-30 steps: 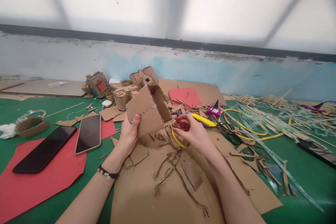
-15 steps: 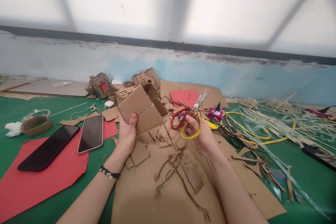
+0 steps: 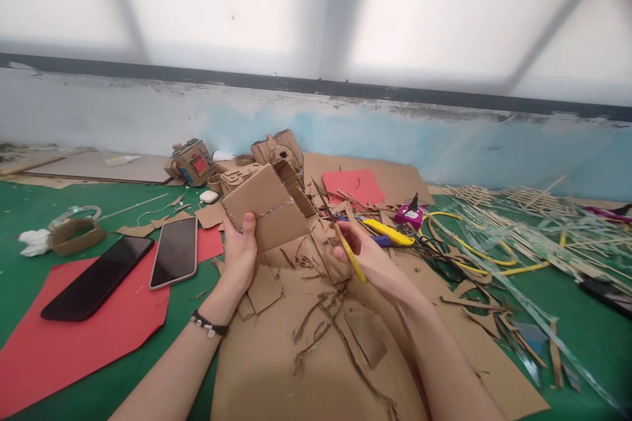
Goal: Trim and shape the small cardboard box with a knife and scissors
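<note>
Nearest us: cardboard sheet (image 3: 276,368), littered with torn strips. Our left hand (image 3: 240,253) clamps brown cardboard box (image 3: 266,207), raised, open mouth tilted away-right. Our right hand (image 3: 370,260) closed round scissors (image 3: 349,251), yellow handle, long axis up-left toward box. Left: phones (image 3: 174,251). Beyond: yellow knife (image 3: 390,231), cardboard models (image 3: 190,161).

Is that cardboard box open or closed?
Open: the cardboard box in the left hand shows its hollow inside at the far end.
</note>
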Demonstrator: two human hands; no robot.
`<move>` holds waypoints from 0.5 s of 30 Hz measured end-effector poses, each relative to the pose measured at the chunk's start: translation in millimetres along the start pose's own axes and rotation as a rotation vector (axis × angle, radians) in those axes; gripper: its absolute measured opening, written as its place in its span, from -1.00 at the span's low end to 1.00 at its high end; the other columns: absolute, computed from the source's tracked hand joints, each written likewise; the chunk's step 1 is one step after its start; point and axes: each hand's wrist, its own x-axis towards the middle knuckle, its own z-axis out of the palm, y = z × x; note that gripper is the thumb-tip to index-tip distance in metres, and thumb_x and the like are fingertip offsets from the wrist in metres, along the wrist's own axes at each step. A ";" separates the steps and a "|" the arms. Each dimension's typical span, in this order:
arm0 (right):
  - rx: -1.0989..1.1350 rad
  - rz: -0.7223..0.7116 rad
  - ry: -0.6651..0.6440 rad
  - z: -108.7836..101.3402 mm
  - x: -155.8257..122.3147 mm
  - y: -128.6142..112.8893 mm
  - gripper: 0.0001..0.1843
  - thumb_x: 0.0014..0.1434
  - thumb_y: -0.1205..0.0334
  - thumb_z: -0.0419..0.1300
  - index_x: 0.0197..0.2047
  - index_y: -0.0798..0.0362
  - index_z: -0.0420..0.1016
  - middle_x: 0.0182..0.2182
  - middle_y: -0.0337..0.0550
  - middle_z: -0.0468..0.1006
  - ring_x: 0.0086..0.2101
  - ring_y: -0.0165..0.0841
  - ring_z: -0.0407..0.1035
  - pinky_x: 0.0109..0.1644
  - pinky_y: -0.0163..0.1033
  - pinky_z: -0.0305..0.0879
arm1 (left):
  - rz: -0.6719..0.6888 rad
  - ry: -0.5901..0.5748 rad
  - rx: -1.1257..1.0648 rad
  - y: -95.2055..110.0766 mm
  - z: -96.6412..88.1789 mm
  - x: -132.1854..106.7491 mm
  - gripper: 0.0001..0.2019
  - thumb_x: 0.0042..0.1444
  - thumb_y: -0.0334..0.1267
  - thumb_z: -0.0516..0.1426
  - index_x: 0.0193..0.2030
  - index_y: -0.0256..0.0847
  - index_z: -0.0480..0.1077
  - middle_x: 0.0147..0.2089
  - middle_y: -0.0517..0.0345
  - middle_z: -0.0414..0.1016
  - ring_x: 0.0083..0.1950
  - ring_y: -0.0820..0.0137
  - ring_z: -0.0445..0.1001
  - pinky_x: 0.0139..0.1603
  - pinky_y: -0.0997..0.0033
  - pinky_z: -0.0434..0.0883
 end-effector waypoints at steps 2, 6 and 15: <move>-0.024 -0.015 -0.040 0.5 -0.2 1.2 -0.28 -0.01 -0.11 0.55 0.18 -0.05 0.56 0.12 0.01 0.67 0.15 -0.07 0.55 0.30 0.04 0.48 | -0.001 0.035 0.019 -3.5 -1.1 1.4 -0.12 0.32 0.40 0.20 0.60 0.00 0.11 0.58 -0.15 0.36 0.56 0.12 0.40 0.60 0.08 0.34; -0.059 -0.056 -0.058 -2.2 -0.1 0.9 -0.25 0.06 -0.08 0.52 0.28 -0.04 0.57 0.24 0.07 0.64 0.22 -0.03 0.53 0.39 0.10 0.41 | -0.033 0.066 0.045 -3.7 -1.4 2.8 -0.15 0.34 0.38 0.19 0.59 -0.01 0.12 0.60 -0.15 0.33 0.57 0.15 0.39 0.62 0.08 0.30; -0.127 -0.038 -0.020 -7.4 -6.6 -11.9 -0.44 0.13 -0.08 0.51 0.12 0.01 0.73 0.01 0.06 0.78 -0.02 -0.07 0.67 0.15 0.07 0.60 | -0.053 -0.009 -0.007 -3.4 -3.3 2.4 -0.16 0.37 0.35 0.18 0.60 -0.01 0.09 0.62 -0.14 0.31 0.61 0.14 0.33 0.64 0.06 0.27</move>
